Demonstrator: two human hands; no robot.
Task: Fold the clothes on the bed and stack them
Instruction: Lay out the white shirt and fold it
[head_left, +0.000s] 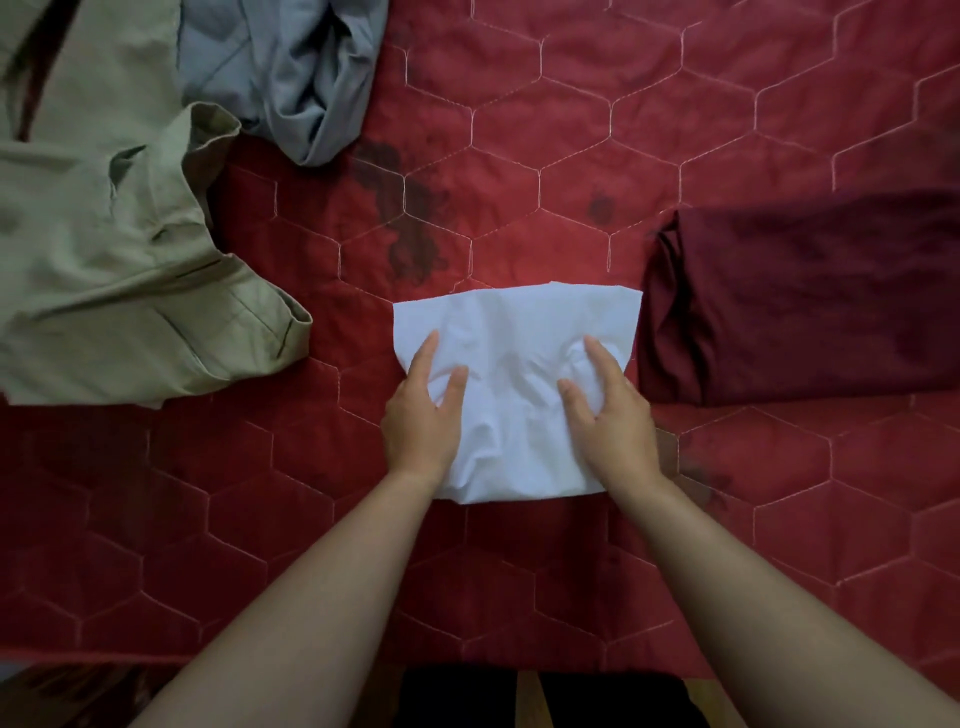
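Note:
A white garment (514, 364), folded into a small wrinkled rectangle, lies in the middle of the red quilted bed (571, 130). My left hand (423, 415) rests on its left edge with fingers spread. On its right edge lies my right hand (613, 415), fingers also apart and pressing the cloth. Neither hand visibly grips the fabric. A folded dark maroon garment (800, 301) sits just right of the white one. Unfolded khaki trousers (114, 249) lie at the left, and a crumpled grey-blue garment (291, 67) is at the top left.
The quilt has hexagon stitching and dark stains (410, 234) above the white garment. The bed's near edge (467, 667) runs along the bottom, with dark floor and a wooden strip below it.

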